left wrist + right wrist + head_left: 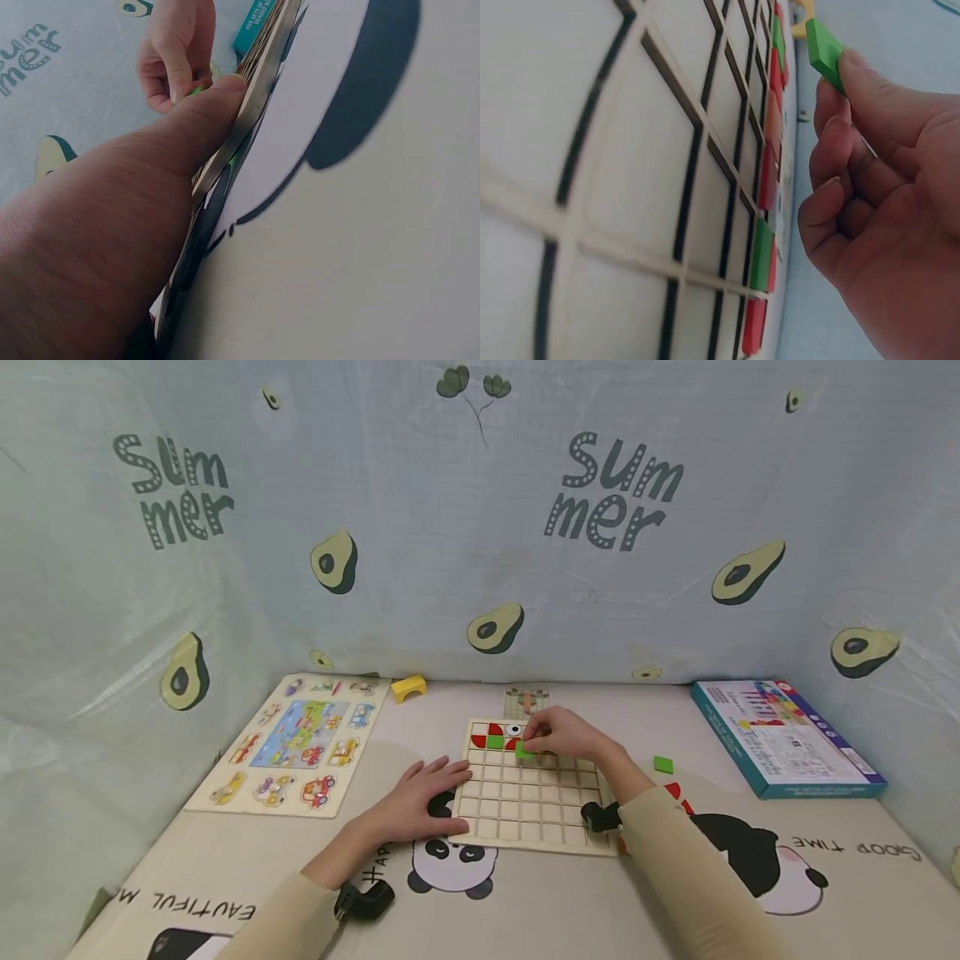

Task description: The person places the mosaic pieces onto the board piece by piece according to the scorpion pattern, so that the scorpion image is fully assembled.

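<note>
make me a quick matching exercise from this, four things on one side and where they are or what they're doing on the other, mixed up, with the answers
Things
1. left hand
2. right hand
3. yellow block
4. box

Places and states
A. lying flat, to the right of the grid board
B. pinching a green tile
C. beside a far corner of the picture puzzle
D. touching the left edge of the grid board

Right pairs: 1-D, 2-B, 3-C, 4-A
</note>
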Available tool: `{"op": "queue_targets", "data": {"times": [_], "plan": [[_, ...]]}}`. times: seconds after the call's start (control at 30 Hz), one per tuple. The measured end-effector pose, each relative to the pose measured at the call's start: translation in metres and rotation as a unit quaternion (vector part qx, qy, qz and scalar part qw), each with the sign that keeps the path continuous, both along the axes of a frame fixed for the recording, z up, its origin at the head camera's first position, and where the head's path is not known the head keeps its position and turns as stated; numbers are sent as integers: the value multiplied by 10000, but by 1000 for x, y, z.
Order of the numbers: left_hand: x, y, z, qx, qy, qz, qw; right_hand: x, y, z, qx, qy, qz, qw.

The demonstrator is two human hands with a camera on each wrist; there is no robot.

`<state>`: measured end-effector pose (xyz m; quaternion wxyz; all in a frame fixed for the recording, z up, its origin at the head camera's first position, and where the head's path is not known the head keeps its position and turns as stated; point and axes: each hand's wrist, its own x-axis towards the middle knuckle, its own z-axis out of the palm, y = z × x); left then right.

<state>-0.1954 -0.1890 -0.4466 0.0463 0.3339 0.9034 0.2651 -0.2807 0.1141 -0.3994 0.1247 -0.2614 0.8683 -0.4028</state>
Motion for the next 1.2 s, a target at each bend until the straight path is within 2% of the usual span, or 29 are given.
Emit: {"op": "queue_targets", "data": {"times": [0.33,0.6,0.73,1.0,1.2], "plan": [[1,3,-1,-11,11,35,10000,1,-19,-6,429,262,-100,9987],[3,3,-1,2,-34,21,10000,4,-23,-5,781,261,-153,9965],[3,2,0,11,-11,27,10000,2,-24,-7,888,351,-46,9954],[2,2,0,36,5,14,10000,0,-21,-9,849,295,101,9959],[2,3,-1,36,-23,25,10000,0,-17,-6,512,151,151,9985]]}}
